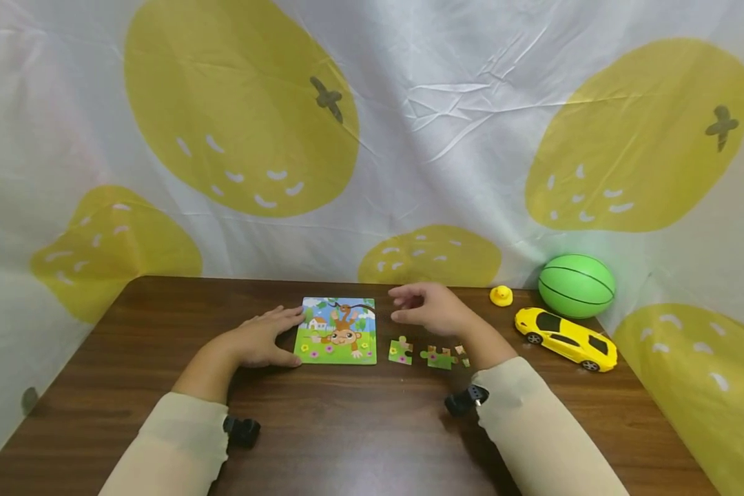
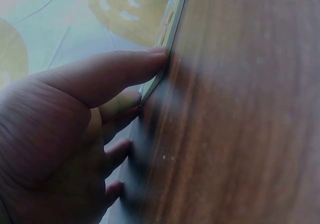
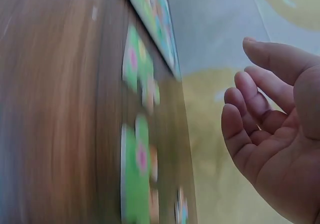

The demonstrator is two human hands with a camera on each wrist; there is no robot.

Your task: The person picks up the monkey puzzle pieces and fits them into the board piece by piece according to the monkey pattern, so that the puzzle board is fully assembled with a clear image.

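Note:
A square picture board with a cartoon monkey lies on the table. My left hand is spread along its left side, thumb at the near corner and fingertips at the far part of that edge. In the left wrist view the thumb rests against the board's edge. My right hand is raised to the right of the board, fingers loosely bent with nothing between them. Below it lie a green jigsaw piece, another green piece and a smaller piece partly hidden by the wrist.
At the right stand a yellow toy car, a green ball and a small yellow rubber duck. A white cloth with yellow fruit prints hangs behind the brown wooden table.

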